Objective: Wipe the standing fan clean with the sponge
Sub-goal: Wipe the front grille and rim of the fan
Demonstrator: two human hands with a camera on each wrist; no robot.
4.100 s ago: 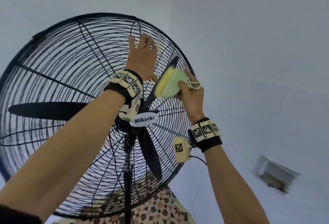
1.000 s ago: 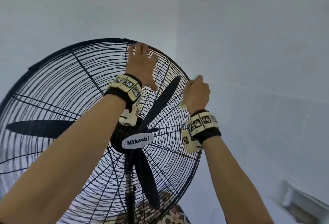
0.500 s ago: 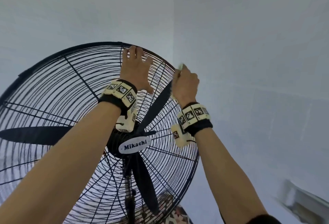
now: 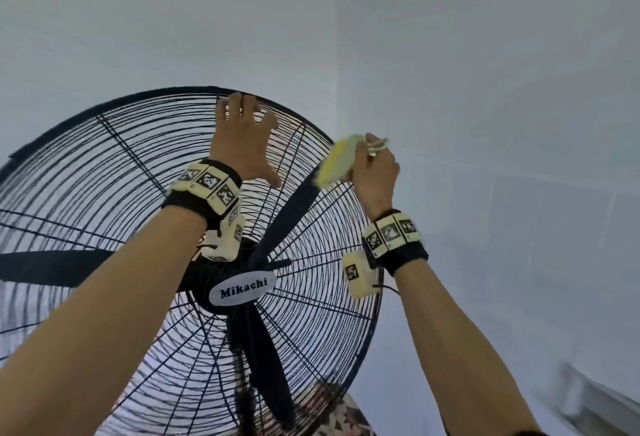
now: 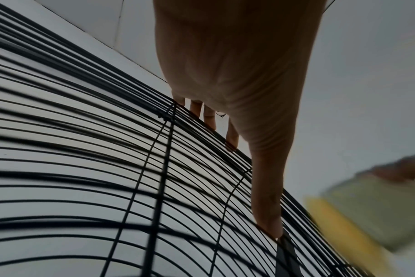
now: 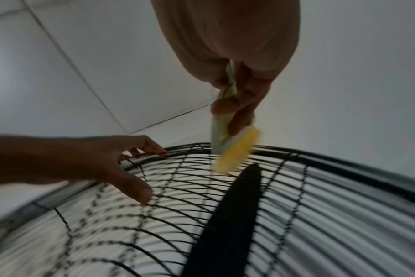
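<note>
Blurred: our sponge [image 4: 337, 162], yellow-faced, pale-backed.
Fan [image 4: 121, 193]: black wire grille.
Left hand [image 4: 242, 144]: fingers spread on the rim.
Right hand [image 4: 374, 172]: fingers clamped on the sponge.

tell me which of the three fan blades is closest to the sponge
The blade pointing up and right from the hub: its tip ends just below the yellow sponge held by the right hand. The others point left and down.

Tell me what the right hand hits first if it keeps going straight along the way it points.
Probably the black wire guard near its upper rim: the right hand points the sponge at those wires. The blade sits behind them. Whether the sponge touches already is unclear; it is blurred.
</note>
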